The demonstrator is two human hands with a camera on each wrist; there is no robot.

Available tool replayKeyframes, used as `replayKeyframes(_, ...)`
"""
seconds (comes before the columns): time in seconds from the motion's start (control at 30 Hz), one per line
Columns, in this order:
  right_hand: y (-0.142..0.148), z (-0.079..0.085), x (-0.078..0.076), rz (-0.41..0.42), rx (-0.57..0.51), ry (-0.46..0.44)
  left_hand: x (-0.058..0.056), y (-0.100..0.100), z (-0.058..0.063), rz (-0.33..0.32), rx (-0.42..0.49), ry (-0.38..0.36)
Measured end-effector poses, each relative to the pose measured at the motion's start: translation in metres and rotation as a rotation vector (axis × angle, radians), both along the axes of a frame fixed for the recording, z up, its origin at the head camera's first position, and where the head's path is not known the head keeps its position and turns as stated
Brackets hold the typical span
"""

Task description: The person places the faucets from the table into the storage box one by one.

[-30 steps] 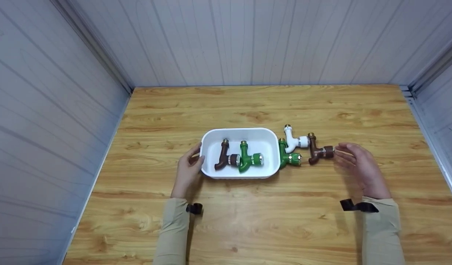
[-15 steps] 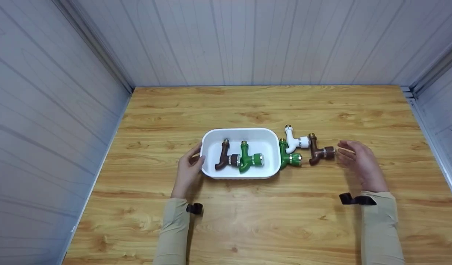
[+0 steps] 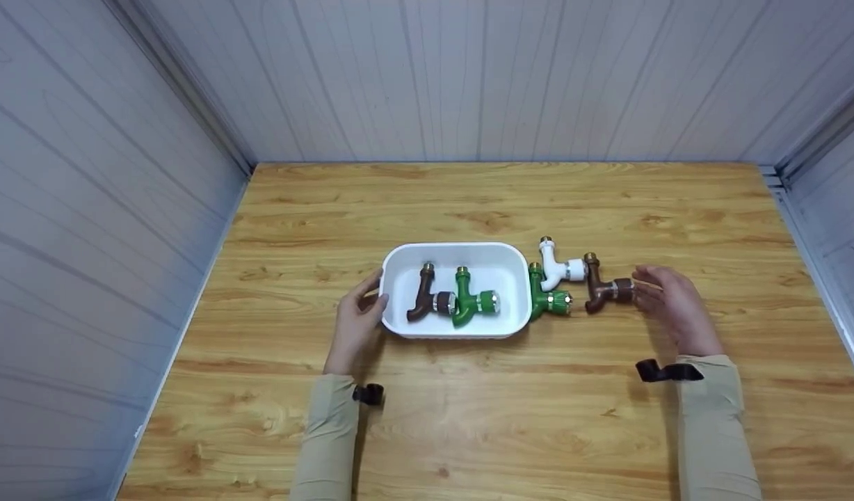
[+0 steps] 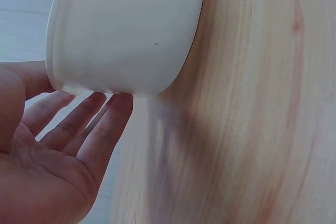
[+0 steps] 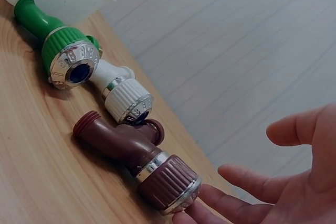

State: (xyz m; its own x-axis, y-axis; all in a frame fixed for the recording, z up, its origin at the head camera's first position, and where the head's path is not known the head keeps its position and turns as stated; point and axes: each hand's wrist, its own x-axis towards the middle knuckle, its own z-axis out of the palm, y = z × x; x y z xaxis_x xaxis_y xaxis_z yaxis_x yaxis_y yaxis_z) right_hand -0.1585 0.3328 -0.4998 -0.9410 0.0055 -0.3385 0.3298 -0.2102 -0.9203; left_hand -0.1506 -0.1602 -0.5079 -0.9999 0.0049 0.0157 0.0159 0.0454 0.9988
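The right hand (image 3: 677, 307) is held with fingers spread at the knob (image 5: 167, 182) of a brown tap (image 5: 126, 142), laid on the surface (image 3: 496, 417) right of a white tub (image 3: 448, 253), its long axis running roughly front to back, brass inlet (image 3: 591, 257) pointed away, knob pointed right. The tub's left end is touched by the parted, barely bent fingers of the left hand (image 3: 356, 323).

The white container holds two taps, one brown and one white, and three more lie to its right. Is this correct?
No white one: in the head view, the container holds one brown tap and one green tap. The rest is right.
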Motion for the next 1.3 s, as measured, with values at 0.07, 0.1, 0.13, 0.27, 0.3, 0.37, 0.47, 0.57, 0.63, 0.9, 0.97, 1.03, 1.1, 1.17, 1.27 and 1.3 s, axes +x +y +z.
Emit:
replayKeyframes(0.07, -0.001, -0.002, 0.000, 0.007, 0.020, 0.008, 0.000, 0.000, 0.000, 0.003, 0.017, -0.014)
replayKeyframes(0.1, -0.001, -0.002, -0.001, 0.011, 0.033, 0.009, 0.000, 0.001, 0.000, 0.005, 0.021, -0.017)
replayKeyframes(0.13, -0.002, -0.003, -0.001, 0.014, 0.042, 0.005, 0.000, 0.001, 0.000, 0.007, 0.019, -0.019)
replayKeyframes(0.27, -0.003, -0.007, -0.002, 0.037, 0.092, -0.009, 0.000, 0.001, 0.001, 0.009, 0.020, -0.024)
replayKeyframes(0.3, -0.003, -0.007, -0.003, 0.044, 0.101, -0.012, 0.001, 0.001, 0.001, 0.009, 0.019, -0.023)
replayKeyframes(0.37, -0.003, -0.009, -0.004, 0.052, 0.113, -0.017, 0.001, 0.001, 0.000, 0.008, 0.018, -0.021)
replayKeyframes(0.47, -0.003, -0.009, -0.005, 0.060, 0.128, -0.018, 0.001, 0.001, 0.000, 0.011, 0.011, -0.020)
replayKeyframes(0.57, -0.003, -0.009, -0.006, 0.060, 0.140, -0.018, 0.001, 0.001, 0.000, 0.012, 0.014, -0.023)
replayKeyframes(0.63, -0.004, -0.010, -0.006, 0.061, 0.156, -0.019, 0.001, 0.000, 0.000, 0.011, 0.016, -0.025)
replayKeyframes(0.9, -0.007, -0.012, -0.010, 0.064, 0.217, -0.037, 0.001, 0.001, 0.001, 0.007, 0.025, -0.031)
replayKeyframes(0.97, -0.007, -0.012, -0.010, 0.077, 0.250, -0.030, -0.002, 0.000, -0.008, 0.019, 0.023, -0.035)
replayKeyframes(1.03, -0.007, -0.013, -0.009, 0.096, 0.294, -0.017, -0.005, -0.001, -0.016, 0.035, 0.011, -0.035)
replayKeyframes(1.1, -0.007, -0.014, -0.008, 0.108, 0.328, 0.003, -0.007, -0.002, -0.022, 0.045, 0.006, -0.034)
replayKeyframes(1.17, -0.007, -0.015, -0.008, 0.118, 0.363, 0.017, -0.008, -0.002, -0.023, 0.038, 0.028, -0.028)
replayKeyframes(1.27, -0.007, -0.019, -0.008, 0.120, 0.391, 0.039, -0.004, -0.001, -0.014, 0.013, 0.029, -0.002)
replayKeyframes(1.3, -0.008, -0.020, -0.008, 0.118, 0.395, 0.046, -0.003, -0.001, -0.011, 0.004, 0.034, 0.006)
